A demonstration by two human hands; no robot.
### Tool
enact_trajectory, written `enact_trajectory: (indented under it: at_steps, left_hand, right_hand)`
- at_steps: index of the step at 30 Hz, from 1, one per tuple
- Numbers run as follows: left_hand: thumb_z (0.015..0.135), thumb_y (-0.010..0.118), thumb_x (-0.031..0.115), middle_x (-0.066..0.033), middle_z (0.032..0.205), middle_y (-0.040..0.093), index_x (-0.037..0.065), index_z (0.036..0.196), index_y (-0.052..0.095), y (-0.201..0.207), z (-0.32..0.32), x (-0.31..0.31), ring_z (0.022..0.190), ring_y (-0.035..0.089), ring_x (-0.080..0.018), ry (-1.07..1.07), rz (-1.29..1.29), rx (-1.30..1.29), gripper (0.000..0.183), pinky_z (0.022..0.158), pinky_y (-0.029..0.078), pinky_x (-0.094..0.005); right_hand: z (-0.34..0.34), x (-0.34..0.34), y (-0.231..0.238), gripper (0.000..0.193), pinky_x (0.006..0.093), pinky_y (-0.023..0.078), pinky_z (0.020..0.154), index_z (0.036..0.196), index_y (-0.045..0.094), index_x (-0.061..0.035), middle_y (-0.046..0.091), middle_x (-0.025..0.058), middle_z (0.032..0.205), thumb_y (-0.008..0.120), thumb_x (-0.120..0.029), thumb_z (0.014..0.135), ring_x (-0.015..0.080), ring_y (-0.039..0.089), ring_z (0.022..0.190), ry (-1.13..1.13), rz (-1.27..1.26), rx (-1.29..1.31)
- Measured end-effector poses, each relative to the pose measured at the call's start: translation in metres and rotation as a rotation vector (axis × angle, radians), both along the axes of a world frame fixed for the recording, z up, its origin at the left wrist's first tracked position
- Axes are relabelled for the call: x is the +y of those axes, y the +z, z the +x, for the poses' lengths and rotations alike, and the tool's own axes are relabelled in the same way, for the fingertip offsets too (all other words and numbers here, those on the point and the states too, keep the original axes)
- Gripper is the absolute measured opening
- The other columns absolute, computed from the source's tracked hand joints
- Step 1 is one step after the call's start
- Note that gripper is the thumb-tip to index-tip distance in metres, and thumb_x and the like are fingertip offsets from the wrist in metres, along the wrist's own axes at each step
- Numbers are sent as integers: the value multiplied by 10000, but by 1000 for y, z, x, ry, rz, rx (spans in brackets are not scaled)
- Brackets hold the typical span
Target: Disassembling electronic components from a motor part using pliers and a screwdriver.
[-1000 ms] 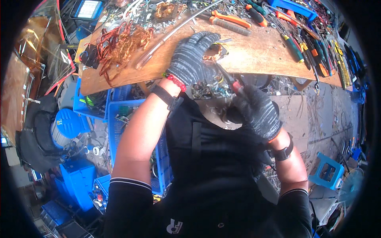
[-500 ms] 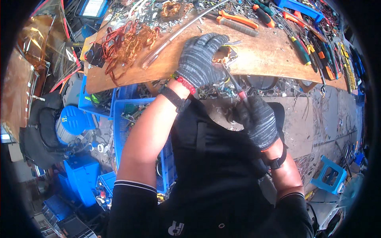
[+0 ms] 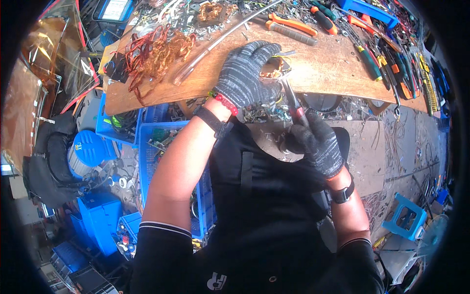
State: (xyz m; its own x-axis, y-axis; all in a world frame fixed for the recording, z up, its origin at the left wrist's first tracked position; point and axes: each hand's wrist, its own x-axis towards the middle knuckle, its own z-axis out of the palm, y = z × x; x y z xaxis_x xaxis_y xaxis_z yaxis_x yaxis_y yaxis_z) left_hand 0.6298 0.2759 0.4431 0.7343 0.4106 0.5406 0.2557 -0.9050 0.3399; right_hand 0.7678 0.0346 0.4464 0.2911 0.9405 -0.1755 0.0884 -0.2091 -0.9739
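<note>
My left hand (image 3: 247, 73), in a dark grey striped glove, is closed at the table's near edge around a small part wound with copper wire (image 3: 271, 70). Pale tabs and thin yellow wire stick out of this part on its right. My right hand (image 3: 320, 144), gloved alike, grips a metal hand tool with a red handle (image 3: 296, 111), which looks like pliers. Its tip points up at the underside of the copper part; whether they touch I cannot tell. The ends of my left fingers are partly hidden behind the part.
On the wooden table (image 3: 333, 73) lie a long rod with a clear handle (image 3: 200, 63), a heap of copper and red wire (image 3: 161, 61), orange-handled pliers (image 3: 293, 27) and several tools at the right. Below left stand blue crates (image 3: 147, 157); a blue stool (image 3: 405, 215) is at lower right.
The tool in my right hand has turned, and its tip now shows wider beside the copper part. My right hand has shifted slightly; my left hand and the part have tilted a little.
</note>
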Motion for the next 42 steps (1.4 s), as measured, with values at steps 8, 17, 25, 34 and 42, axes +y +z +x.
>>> enact_trajectory:
  at_steps: [8, 17, 25, 34, 42]
  left_hand:
    - [683, 891, 287, -136, 1327, 668, 134, 1412, 615, 6, 0, -4, 1241, 623, -353, -18, 4, -27, 794, 1072, 500, -477]
    - [663, 898, 286, -151, 1330, 665, 127, 1410, 616, 4, 0, 0, 1238, 627, -364, -11, 39, -8, 813, 1077, 497, -483]
    - [693, 902, 362, -147, 1334, 666, 146, 1416, 614, 3, -1, -2, 1254, 619, -363, 0, 16, -9, 807, 1075, 490, -486]
    - [681, 909, 386, -155, 1353, 650, 151, 1428, 600, 4, -2, -8, 1258, 609, -363, 185, 6, -44, 842, 1079, 478, -482]
    - [686, 908, 388, -181, 1409, 610, 169, 1449, 582, 7, -4, -14, 1285, 592, -380, 251, -22, 21, 858, 1102, 462, -493]
  right_hand:
    - [17, 4, -2, 393, 454, 522, 850, 1322, 647, 11, 655, 206, 1063, 682, -96, 946, 402, 638, 988, 144, 306, -830]
    - [15, 19, -7, 494, 411, 520, 883, 1340, 633, 0, 642, 164, 1066, 764, -115, 878, 328, 637, 980, 202, 353, -325]
    - [5, 8, 11, 446, 368, 536, 914, 1321, 647, -28, 676, 130, 1157, 760, -59, 890, 272, 658, 1025, 34, 227, 0]
    - [136, 67, 52, 292, 524, 534, 767, 999, 656, -20, 680, 282, 931, 687, -307, 959, 438, 678, 844, -264, 131, -1234]
    - [73, 100, 53, 285, 471, 558, 791, 1123, 708, -71, 718, 176, 1016, 793, -164, 868, 392, 687, 884, -188, 571, -1224]
